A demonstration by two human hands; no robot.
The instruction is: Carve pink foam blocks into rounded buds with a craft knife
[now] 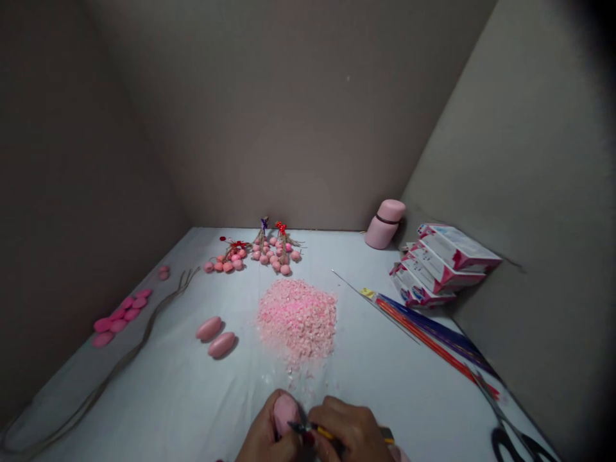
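At the near edge of the table, my left hand point(269, 433) is closed around a pink soap bar point(285, 414) with a pared-looking surface. My right hand point(353, 430) grips a craft knife point(323, 432) with a yellow and black handle. Its dark blade end meets the side of the soap, close to my left thumb. Just beyond my hands lies a wide heap of pink shavings point(297, 317). Two smooth oval pink bars point(222, 345) rest to the left of it. My palms and part of the knife handle are hidden.
Brown cord point(144, 337) and bright pink ovals point(118, 317) lie left. Bunches of small pink balls point(274, 253) sit at the back. Right are a pink flask point(385, 224), stacked boxes point(440, 266), red and blue strips point(428, 340), and scissors point(503, 417). Walls enclose the table.
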